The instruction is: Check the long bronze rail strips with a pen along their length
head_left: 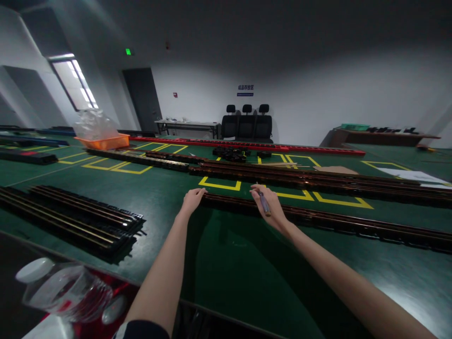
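Observation:
A long dark rail with copper-coloured strips (335,221) lies across the green table in front of me, running off to the right. At its left end is my left hand (192,201), fingers closed round that end. My right hand (273,207) is above the rail, closed around a screwdriver (264,201) with a translucent purplish handle. The handle's butt points back toward me; the tip is hard to make out beyond my fingers. Behind, a bundle of similar rails (282,175) stretches across the table.
Shorter dark rails (81,219) lie at left. An orange basket (108,142) holding clear plastic bags stands farther back. Black parts (229,153) sit near a long red rail (318,149). Yellow outlines mark the green table (226,263). A clear plastic jar (67,292) is at lower left.

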### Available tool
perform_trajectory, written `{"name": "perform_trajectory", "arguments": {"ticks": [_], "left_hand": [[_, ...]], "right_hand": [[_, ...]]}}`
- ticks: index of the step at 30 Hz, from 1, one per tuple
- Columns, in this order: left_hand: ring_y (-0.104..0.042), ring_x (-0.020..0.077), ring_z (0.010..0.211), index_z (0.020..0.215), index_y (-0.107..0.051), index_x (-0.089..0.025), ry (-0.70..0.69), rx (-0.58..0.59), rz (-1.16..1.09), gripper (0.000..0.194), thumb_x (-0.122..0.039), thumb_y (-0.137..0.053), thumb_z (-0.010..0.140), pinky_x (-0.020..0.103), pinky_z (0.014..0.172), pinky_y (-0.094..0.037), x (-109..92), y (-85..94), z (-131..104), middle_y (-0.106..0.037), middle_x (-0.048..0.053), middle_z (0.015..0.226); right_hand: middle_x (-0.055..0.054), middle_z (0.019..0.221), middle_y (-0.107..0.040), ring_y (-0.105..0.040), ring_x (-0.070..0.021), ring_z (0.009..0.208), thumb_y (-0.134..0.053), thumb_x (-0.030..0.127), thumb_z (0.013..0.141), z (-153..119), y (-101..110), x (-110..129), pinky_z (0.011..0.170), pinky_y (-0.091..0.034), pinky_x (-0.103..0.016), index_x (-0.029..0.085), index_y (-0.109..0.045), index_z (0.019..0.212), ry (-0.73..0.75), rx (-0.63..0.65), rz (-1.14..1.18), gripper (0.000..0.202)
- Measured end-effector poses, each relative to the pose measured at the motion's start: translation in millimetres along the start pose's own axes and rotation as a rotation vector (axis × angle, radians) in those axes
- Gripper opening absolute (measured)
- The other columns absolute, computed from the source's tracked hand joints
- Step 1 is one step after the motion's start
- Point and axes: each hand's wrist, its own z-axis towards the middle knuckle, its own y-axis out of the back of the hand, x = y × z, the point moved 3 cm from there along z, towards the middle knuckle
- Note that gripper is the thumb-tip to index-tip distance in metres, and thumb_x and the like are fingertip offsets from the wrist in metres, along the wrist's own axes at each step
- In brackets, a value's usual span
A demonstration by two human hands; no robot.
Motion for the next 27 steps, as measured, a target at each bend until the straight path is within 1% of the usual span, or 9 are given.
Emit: {"name": "perform_trajectory", "arguments": {"ticks": [2,6,8,12,14,16,19,23,27], "left_hand": [[-0.066,0.0222,0.09,0.091,-0.072,-0.021,0.016,0.014,-0.02,0.042,-0.042,-0.036,0.086,0.032,0.079,-0.049,0,-0.1,0,-0.073,0.004,0.09],[-0.066,0.0216,0.089,0.092,-0.072,-0.02,0.051,0.031,-0.077,0.041,-0.04,-0.037,0.085,0.032,0.08,-0.049,1,-0.2,0,-0.073,0.005,0.091],[-0.066,0.0206,0.087,0.091,-0.071,-0.019,0.05,0.028,-0.137,0.04,-0.037,-0.036,0.085,0.031,0.079,-0.049,3,-1.4,0,-0.073,0.005,0.09],[-0.066,0.0184,0.085,0.091,-0.069,-0.018,0.009,-0.008,-0.207,0.035,-0.029,-0.037,0.083,0.03,0.079,-0.05,7,-4.6,3,-0.072,0.005,0.091],[-0.066,0.0178,0.083,0.092,-0.069,-0.019,0.01,-0.01,-0.205,0.032,-0.025,-0.038,0.082,0.03,0.078,-0.05,9,-6.5,4,-0.072,0.004,0.09],[-0.066,0.0173,0.083,0.092,-0.068,-0.02,0.03,-0.02,-0.201,0.032,-0.021,-0.039,0.082,0.029,0.078,-0.05,10,-7.8,5,-0.072,0.003,0.089],[-0.066,0.0172,0.084,0.092,-0.069,-0.022,0.078,-0.059,-0.173,0.032,-0.019,-0.039,0.082,0.029,0.079,-0.049,8,-8.1,5,-0.072,0.002,0.089],[-0.064,0.0195,0.09,0.091,-0.068,-0.023,0.111,-0.113,-0.085,0.032,-0.019,-0.038,0.083,0.031,0.082,-0.047,2,-6.0,0,-0.072,0.002,0.093],[-0.064,0.0196,0.091,0.092,-0.068,-0.023,0.121,-0.094,-0.076,0.033,-0.018,-0.036,0.083,0.03,0.082,-0.047,0,-5.5,-2,-0.071,0.002,0.095]], "right_hand": [[-0.006,0.093,-0.067,-0.059,-0.0192,0.083,-0.034,0.039,0.094,15,-8,13,0.077,-0.043,-0.033,0.019,-0.058,0.104,-0.051,0.034,0.115,0.032],[-0.005,0.091,-0.065,-0.059,-0.0175,0.084,-0.036,0.042,0.092,38,-28,36,0.073,-0.044,-0.028,0.019,-0.064,0.086,-0.088,0.065,0.331,0.036],[-0.003,0.08,-0.064,-0.059,-0.0164,0.076,-0.039,0.041,0.09,45,-41,43,0.07,-0.044,-0.027,0.019,-0.064,0.076,-0.117,0.091,0.402,0.036],[0.002,0.058,-0.057,-0.058,-0.014,0.061,-0.046,0.024,0.083,53,-70,47,0.063,-0.044,-0.026,0.018,-0.058,0.068,-0.228,0.1,0.575,0.02],[0.004,0.057,-0.057,-0.059,-0.0131,0.06,-0.051,0.021,0.079,54,-82,45,0.063,-0.046,-0.025,0.019,-0.053,0.069,-0.286,0.074,0.702,0.011],[0.004,0.059,-0.059,-0.061,-0.013,0.061,-0.054,0.021,0.077,52,-90,42,0.063,-0.047,-0.025,0.019,-0.05,0.069,-0.281,0.081,0.774,0.009],[0.002,0.064,-0.062,-0.063,-0.0137,0.066,-0.057,0.023,0.075,46,-96,40,0.065,-0.048,-0.026,0.019,-0.055,0.071,-0.223,0.151,0.733,0.006],[0.001,0.075,-0.066,-0.063,-0.0151,0.074,-0.063,0.026,0.073,41,-95,39,0.068,-0.049,-0.027,0.02,-0.063,0.076,-0.187,0.218,0.605,0.006],[0.001,0.083,-0.069,-0.063,-0.016,0.08,-0.063,0.025,0.075,40,-93,40,0.072,-0.049,-0.028,0.023,-0.067,0.079,-0.15,0.258,0.552,0.007]]}}
